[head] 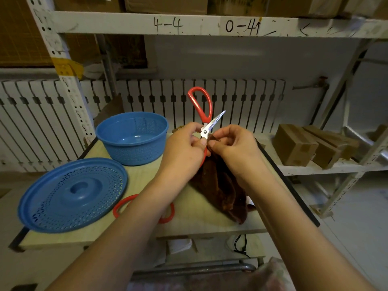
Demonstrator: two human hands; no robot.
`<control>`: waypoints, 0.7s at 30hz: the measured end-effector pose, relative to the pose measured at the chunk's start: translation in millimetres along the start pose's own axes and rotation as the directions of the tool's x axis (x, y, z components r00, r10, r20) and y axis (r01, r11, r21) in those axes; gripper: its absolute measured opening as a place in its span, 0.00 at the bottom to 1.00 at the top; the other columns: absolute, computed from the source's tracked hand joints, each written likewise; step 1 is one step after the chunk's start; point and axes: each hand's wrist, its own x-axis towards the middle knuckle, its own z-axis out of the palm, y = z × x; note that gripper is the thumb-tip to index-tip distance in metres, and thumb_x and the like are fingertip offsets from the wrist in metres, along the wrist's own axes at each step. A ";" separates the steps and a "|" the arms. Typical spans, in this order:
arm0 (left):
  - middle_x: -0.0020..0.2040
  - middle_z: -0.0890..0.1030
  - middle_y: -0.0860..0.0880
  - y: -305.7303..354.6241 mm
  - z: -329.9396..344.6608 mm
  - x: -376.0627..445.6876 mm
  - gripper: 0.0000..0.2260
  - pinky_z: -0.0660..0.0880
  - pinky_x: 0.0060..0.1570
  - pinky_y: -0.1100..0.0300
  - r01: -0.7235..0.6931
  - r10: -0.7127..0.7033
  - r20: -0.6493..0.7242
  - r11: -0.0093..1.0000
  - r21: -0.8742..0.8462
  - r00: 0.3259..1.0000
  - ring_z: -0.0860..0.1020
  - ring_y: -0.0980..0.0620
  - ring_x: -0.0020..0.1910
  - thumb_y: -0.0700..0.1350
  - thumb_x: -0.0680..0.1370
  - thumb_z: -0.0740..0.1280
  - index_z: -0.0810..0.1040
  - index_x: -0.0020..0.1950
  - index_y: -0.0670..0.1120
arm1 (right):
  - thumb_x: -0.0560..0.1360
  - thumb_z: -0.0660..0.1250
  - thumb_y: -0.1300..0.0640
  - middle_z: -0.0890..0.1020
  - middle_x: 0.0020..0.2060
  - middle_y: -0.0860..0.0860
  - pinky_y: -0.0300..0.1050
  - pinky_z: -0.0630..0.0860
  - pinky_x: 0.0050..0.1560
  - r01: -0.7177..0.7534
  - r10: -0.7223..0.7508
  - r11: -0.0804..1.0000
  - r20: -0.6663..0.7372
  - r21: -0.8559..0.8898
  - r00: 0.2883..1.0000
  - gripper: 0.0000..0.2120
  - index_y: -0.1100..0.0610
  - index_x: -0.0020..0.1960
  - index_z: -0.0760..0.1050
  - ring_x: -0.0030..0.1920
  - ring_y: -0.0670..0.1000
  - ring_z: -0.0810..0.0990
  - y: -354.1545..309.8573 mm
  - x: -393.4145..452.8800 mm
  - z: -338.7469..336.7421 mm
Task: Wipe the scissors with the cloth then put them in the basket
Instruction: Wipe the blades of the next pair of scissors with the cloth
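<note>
The left hand (184, 143) pinches the scissors (204, 120) near the pivot, 1 red handle loop up and 1 blade pointing up-right. The right hand (233, 148) grips the brown cloth (222, 185) beside the pivot; the cloth hangs down onto the table (195, 219). Wiping looks underway, not finished. The basket (132, 137) sits left of both hands, holding nothing, its lid (72, 194) off nearer the camera. Another red-handled pair (168, 215) lies under the left forearm.

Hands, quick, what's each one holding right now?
Left hand: grips the red-handled scissors near the pivot.
Right hand: pinches the brown cloth against the scissors.
</note>
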 end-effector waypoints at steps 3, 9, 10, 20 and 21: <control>0.38 0.83 0.51 -0.7 2.5 -1.3 0.11 0.73 0.38 0.64 0.025 -0.025 -0.009 1.000 0.001 1.000 0.80 0.58 0.40 0.41 0.80 0.64 0.75 0.61 0.52 | 0.74 0.70 0.64 0.80 0.31 0.48 0.38 0.79 0.39 0.021 -0.023 0.996 -0.031 -0.081 0.999 0.08 0.53 0.45 0.74 0.35 0.45 0.83 3.4 -0.7 2.5; 0.40 0.83 0.50 -1.8 7.0 -2.8 0.11 0.70 0.37 0.66 0.052 -0.052 -0.030 0.999 -0.002 0.998 0.80 0.57 0.40 0.42 0.80 0.64 0.74 0.62 0.52 | 0.74 0.70 0.64 0.82 0.35 0.49 0.41 0.81 0.44 0.008 -0.014 0.992 -0.045 -0.123 0.999 0.08 0.53 0.46 0.74 0.38 0.46 0.83 4.7 -3.1 0.5; 0.40 0.82 0.50 -1.5 7.7 -3.3 0.11 0.71 0.37 0.65 0.053 -0.053 -0.037 0.999 -0.002 0.998 0.80 0.56 0.41 0.42 0.80 0.64 0.74 0.61 0.52 | 0.74 0.70 0.64 0.82 0.35 0.49 0.41 0.81 0.44 0.008 -0.014 0.992 -0.047 -0.124 0.999 0.07 0.53 0.46 0.74 0.38 0.46 0.83 4.6 -3.7 0.1; 0.41 0.83 0.50 -1.2 -12.3 11.4 0.10 0.64 0.27 0.69 0.065 -0.077 -0.145 0.994 -0.088 0.986 0.72 0.66 0.23 0.41 0.82 0.60 0.73 0.62 0.50 | 0.74 0.69 0.64 0.81 0.39 0.51 0.41 0.81 0.44 -0.070 0.071 0.997 -0.097 0.011 0.993 0.09 0.52 0.49 0.75 0.44 0.50 0.83 12.3 -12.9 -11.1; 0.40 0.83 0.51 -0.8 -14.3 12.2 0.10 0.65 0.29 0.66 0.068 -0.081 -0.136 0.993 -0.092 0.987 0.72 0.66 0.23 0.41 0.82 0.61 0.73 0.62 0.50 | 0.74 0.69 0.64 0.81 0.40 0.52 0.40 0.80 0.43 -0.075 0.078 0.997 -0.111 0.031 0.991 0.09 0.52 0.50 0.75 0.44 0.50 0.83 13.2 -12.5 -13.1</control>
